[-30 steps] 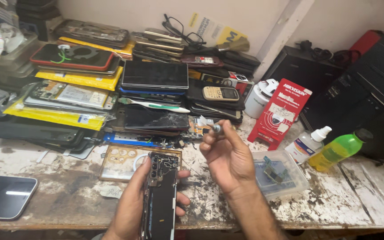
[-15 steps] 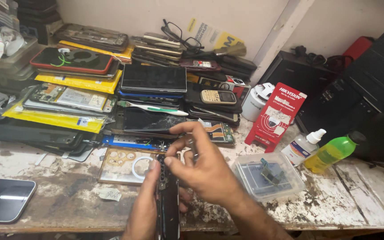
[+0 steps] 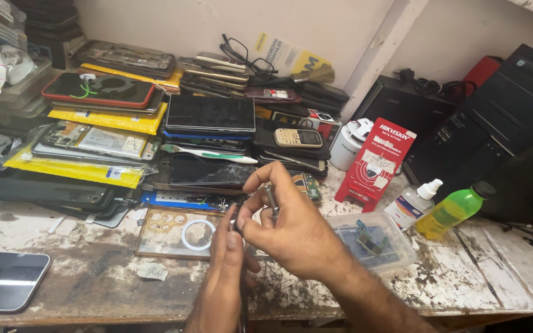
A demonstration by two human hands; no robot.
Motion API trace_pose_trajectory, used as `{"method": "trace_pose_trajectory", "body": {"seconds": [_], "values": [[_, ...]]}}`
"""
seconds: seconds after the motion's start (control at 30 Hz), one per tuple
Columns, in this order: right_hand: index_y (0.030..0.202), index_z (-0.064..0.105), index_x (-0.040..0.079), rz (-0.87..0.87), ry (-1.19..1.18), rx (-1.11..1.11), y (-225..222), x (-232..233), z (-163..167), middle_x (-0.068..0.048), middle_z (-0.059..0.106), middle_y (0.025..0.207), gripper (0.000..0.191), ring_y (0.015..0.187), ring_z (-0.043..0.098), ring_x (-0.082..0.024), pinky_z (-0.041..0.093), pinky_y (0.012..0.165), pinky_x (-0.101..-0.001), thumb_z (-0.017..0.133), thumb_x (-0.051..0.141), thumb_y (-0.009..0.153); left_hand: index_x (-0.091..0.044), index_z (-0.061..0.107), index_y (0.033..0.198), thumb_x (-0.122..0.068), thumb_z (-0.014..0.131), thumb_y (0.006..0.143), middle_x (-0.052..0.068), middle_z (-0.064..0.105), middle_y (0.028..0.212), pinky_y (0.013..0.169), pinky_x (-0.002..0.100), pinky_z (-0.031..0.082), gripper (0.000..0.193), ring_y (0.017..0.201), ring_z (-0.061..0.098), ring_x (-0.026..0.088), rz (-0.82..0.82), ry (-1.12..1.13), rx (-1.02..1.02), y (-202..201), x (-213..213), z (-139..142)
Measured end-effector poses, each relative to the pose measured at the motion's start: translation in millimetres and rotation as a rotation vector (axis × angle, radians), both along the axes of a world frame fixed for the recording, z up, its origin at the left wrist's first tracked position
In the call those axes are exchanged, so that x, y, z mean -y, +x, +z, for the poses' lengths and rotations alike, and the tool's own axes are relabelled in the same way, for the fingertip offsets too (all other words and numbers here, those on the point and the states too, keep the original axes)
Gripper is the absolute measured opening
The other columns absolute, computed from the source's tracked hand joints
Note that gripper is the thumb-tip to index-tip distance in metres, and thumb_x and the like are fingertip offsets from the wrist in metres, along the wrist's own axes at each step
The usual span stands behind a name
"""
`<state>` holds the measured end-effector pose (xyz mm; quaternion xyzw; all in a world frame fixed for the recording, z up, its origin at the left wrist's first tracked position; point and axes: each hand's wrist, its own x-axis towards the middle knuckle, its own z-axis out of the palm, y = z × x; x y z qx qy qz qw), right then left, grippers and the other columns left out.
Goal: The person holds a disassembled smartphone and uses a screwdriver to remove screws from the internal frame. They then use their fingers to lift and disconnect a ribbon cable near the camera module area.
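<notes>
Near the worktop's front edge, the left hand [image 3: 226, 271] grips an opened phone [image 3: 242, 308] edge-on; the right hand [image 3: 291, 231] pinches a screwdriver [image 3: 271, 198] over it, needing a steady tip.

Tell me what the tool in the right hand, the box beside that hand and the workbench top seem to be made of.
Tool in the right hand: probably metal, a grey shaft with a dull shine. Box: clear plastic, since its contents show through the walls. Workbench top: apparently wood under white paint, which is worn and chipped, baring brown patches.
</notes>
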<state>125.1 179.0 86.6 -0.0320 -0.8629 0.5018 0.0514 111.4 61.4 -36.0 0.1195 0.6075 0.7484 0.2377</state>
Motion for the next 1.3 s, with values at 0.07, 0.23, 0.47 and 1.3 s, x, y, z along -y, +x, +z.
{"method": "trace_pose_trajectory", "body": {"seconds": [0.07, 0.23, 0.47, 1.3], "values": [[0.112, 0.050, 0.008, 0.010, 0.018, 0.013, -0.7, -0.3, 4.7, -0.001, 0.065, 0.087, 0.033, 0.069, 0.052, -0.001, 0.045, 0.055, -0.0199, 0.070, 0.009, 0.086, -0.025, 0.020, 0.165, -0.065, 0.018, 0.093, 0.016, 0.064, 0.101, 0.075, 0.033, 0.052, 0.083, 0.085, 0.062, 0.020, -0.018, -0.137, 0.005, 0.3, 2.7, 8.3], [0.102, 0.047, 0.009, -0.023, 0.133, 0.098, -1.0, 1.3, 8.9, 0.001, 0.065, 0.079, 0.027, 0.061, 0.049, -0.003, 0.041, 0.051, -0.0223, 0.067, 0.009, 0.083, -0.026, 0.014, 0.167, -0.066, 0.012, 0.088, 0.011, 0.060, 0.111, 0.082, 0.034, 0.054, 0.089, 0.093, 0.067, 0.018, -0.063, -0.219, -0.052, -1.7, 6.9, 17.0], [0.103, 0.043, 0.009, 0.046, 0.041, 0.030, -1.7, -2.9, -11.1, 0.000, 0.061, 0.088, 0.025, 0.071, 0.054, -0.002, 0.047, 0.058, -0.0217, 0.062, 0.004, 0.087, -0.023, 0.025, 0.167, -0.066, 0.024, 0.094, 0.012, 0.066, 0.107, 0.074, 0.033, 0.051, 0.085, 0.084, 0.062, 0.020, 0.009, -0.036, 0.003, 0.1, 4.5, -0.6], [0.111, 0.047, 0.012, 0.110, 0.559, 0.319, -28.2, -25.0, -62.5, -0.009, 0.070, 0.103, 0.019, 0.099, 0.073, -0.017, 0.062, 0.082, -0.0377, 0.059, 0.013, 0.096, 0.001, 0.065, 0.125, -0.061, 0.022, 0.097, 0.019, 0.073, 0.075, 0.041, 0.027, 0.056, 0.080, 0.059, 0.073, 0.021, 0.026, 0.493, 0.445, -11.1, 48.6, -6.5]]}}
